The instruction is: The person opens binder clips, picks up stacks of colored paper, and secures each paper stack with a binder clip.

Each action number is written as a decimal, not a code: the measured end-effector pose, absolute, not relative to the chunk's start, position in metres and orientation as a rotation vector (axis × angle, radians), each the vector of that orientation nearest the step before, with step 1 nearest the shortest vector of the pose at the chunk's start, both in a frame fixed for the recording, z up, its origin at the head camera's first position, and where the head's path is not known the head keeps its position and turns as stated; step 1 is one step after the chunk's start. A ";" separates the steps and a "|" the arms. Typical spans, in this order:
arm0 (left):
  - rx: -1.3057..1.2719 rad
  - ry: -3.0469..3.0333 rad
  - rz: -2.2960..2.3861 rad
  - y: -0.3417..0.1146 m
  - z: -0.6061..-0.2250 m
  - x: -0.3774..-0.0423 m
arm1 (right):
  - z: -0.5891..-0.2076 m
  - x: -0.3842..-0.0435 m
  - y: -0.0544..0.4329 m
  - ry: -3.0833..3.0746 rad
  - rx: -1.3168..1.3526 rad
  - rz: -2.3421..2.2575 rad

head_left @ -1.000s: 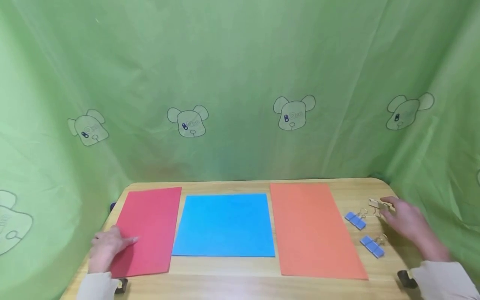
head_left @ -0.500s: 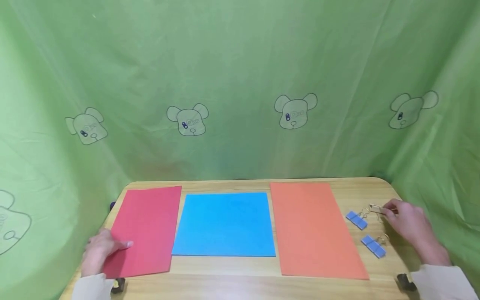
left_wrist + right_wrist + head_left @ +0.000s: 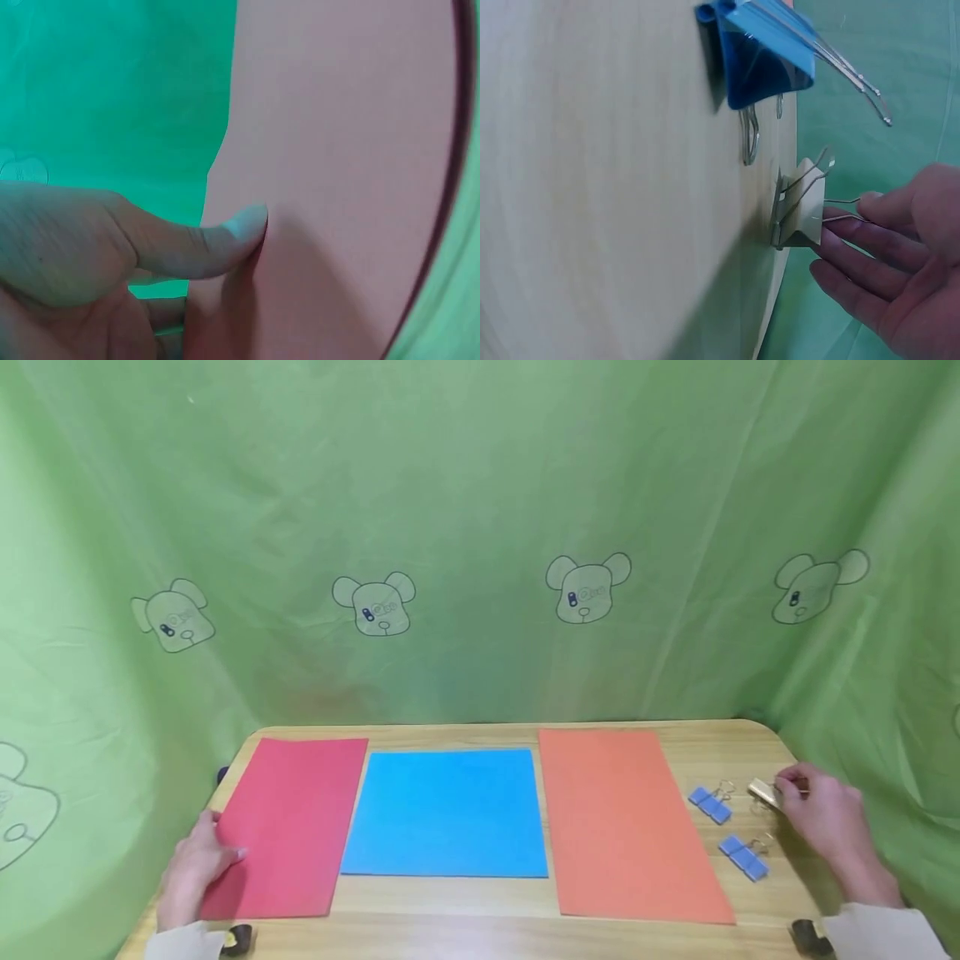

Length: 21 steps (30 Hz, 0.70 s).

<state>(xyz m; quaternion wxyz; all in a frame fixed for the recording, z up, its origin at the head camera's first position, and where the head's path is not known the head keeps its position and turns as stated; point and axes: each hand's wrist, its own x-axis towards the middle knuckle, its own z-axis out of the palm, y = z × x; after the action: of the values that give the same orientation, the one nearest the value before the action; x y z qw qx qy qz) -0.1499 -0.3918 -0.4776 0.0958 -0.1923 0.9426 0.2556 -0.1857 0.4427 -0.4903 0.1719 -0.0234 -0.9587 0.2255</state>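
My left hand [image 3: 197,862] holds the left edge of a red sheet of paper [image 3: 300,827], its thumb [image 3: 244,229] flat on top and its other fingers past the edge, partly hidden by the sheet. At the right end of the table, my right hand [image 3: 828,814] pinches a wire handle of a gold binder clip [image 3: 765,792] between thumb and fingers. In the right wrist view the gold clip [image 3: 808,204] is tilted close to the wood, its other handle spread away. Two blue binder clips, one farther back [image 3: 709,806] and one nearer [image 3: 744,860], lie left of that hand.
A blue sheet [image 3: 446,814] lies mid-table, just right of the red one. Beside it is an orange sheet [image 3: 633,827], close to the blue clips. The wooden table [image 3: 450,914] ends against a green curtain [image 3: 465,668] that surrounds it.
My right hand has taken the gold binder clip by a handle, and the clip has turned and moved slightly right. My left hand has moved left, and the red sheet's near end has shifted left.
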 end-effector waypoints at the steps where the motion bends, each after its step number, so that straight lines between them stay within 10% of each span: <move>1: -0.563 2.799 0.765 -0.393 -0.478 -0.150 | -0.491 -0.185 0.443 -2.708 -0.073 0.643; 21: -0.365 2.584 1.381 -0.420 -0.488 -0.130 | -0.500 -0.189 0.458 -2.718 -0.483 1.004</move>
<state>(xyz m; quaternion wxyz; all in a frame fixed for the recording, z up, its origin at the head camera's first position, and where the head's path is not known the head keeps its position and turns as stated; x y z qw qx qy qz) -0.1299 -0.4198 -0.4875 0.0946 -0.1230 0.8713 0.4656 -0.1893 0.4579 -0.5002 0.1018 -0.1634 -0.9205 0.3399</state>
